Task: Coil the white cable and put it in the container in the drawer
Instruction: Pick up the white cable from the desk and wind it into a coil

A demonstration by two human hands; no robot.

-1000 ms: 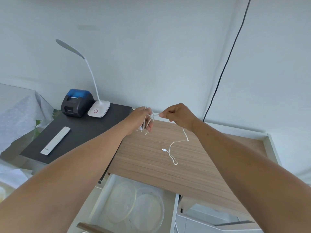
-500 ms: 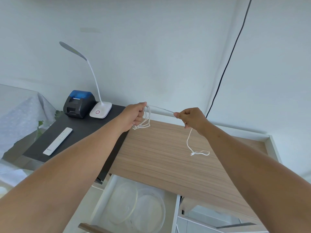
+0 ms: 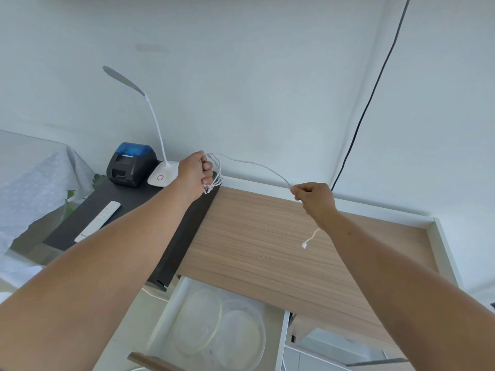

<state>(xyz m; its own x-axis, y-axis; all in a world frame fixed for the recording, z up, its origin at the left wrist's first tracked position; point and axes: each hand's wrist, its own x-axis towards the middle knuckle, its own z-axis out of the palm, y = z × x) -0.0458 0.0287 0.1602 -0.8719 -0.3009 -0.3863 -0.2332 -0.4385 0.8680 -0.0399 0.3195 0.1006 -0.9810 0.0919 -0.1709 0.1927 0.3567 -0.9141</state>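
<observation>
Standing on the dark side table (image 3: 128, 207) at the left are one black-and-blue printer (image 3: 131, 164), one white desk lamp (image 3: 160, 172) and one white remote (image 3: 97, 221); a black wire (image 3: 375, 84) runs down the wall at the right. Nothing lies on the wooden top (image 3: 267, 242) beneath the hands. Below it the drawer (image 3: 171, 311) stands open, holding one clear round container (image 3: 241, 341) and, overlapping its left side, one round lid (image 3: 198, 321), both unobstructed.

The left hand (image 3: 194, 175) is closed in a fist around several loops of the white cable (image 3: 254, 164), held above the seam between the two surfaces. One strand arcs from those loops to the right hand (image 3: 314, 199), which pinches it between narrow fingertips; the free end with its plug hangs below that hand, just over the wood.

Compared with half a second ago, the hands are farther apart, the span between them is longer, and the dangling tail is shorter.
</observation>
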